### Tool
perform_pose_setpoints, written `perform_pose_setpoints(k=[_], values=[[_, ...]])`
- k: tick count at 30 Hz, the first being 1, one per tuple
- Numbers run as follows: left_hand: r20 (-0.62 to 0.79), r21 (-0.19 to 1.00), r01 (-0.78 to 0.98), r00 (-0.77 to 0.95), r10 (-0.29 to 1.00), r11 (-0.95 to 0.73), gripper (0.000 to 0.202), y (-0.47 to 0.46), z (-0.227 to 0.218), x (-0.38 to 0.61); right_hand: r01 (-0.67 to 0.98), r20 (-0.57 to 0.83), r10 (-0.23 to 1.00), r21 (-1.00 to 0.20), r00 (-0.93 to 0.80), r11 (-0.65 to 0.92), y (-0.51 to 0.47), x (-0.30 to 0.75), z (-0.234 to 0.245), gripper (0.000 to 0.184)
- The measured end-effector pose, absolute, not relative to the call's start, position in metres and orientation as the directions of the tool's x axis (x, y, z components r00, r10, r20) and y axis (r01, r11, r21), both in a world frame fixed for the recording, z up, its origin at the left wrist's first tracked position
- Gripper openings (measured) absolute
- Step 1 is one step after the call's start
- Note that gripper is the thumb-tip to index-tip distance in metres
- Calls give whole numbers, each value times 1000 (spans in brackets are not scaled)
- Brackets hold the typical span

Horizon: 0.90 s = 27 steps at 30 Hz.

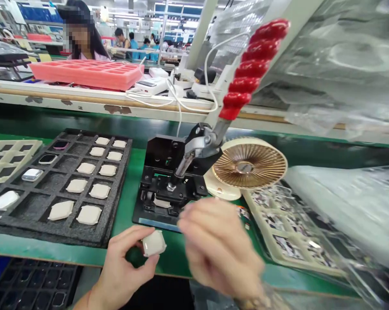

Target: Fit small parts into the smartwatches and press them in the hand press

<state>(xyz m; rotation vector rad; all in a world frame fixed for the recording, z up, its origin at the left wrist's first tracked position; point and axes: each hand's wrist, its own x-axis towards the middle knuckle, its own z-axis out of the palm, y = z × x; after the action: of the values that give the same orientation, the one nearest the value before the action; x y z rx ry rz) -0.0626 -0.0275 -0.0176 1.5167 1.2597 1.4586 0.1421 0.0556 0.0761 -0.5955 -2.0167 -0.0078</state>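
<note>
Between thumb and fingers, my left hand (126, 262) grips a small cream-white watch case (154, 243) above the bench's front edge. My right hand (218, 247) is blurred, its fingers curled; whether anything is in them cannot be seen. It is just in front of a black toggle-clamp press (173, 185) with a red ribbed handle (255, 69) standing up. A pale piece (162, 202) sits in the press's fixture. Left of the press, a dark foam tray (60, 185) holds several similar white cases (89, 214) and a few darker-faced ones (32, 174).
Behind the press stands a cream fan (249, 165). A divided tray (289, 258) of small parts lies at right beside plastic bags (352, 202). A pink foam tray (87, 74) rests on the shelf, with a person behind it. A black tray (36, 282) is below the bench.
</note>
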Motion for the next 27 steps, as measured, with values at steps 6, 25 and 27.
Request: perform_pose_setpoints(k=[6, 25, 27], values=[[421, 869, 325, -93, 902, -373, 42, -40, -21, -75, 575, 487, 580, -181, -653, 798, 51, 141, 1, 49], [392, 442, 865, 52, 918, -237, 32, 13, 7, -54, 566, 437, 739, -475, -513, 674, 25, 156, 16, 69], [265, 394, 892, 122, 957, -222, 32, 29, 17, -45, 560, 469, 715, -446, -519, 698, 22, 166, 22, 71]])
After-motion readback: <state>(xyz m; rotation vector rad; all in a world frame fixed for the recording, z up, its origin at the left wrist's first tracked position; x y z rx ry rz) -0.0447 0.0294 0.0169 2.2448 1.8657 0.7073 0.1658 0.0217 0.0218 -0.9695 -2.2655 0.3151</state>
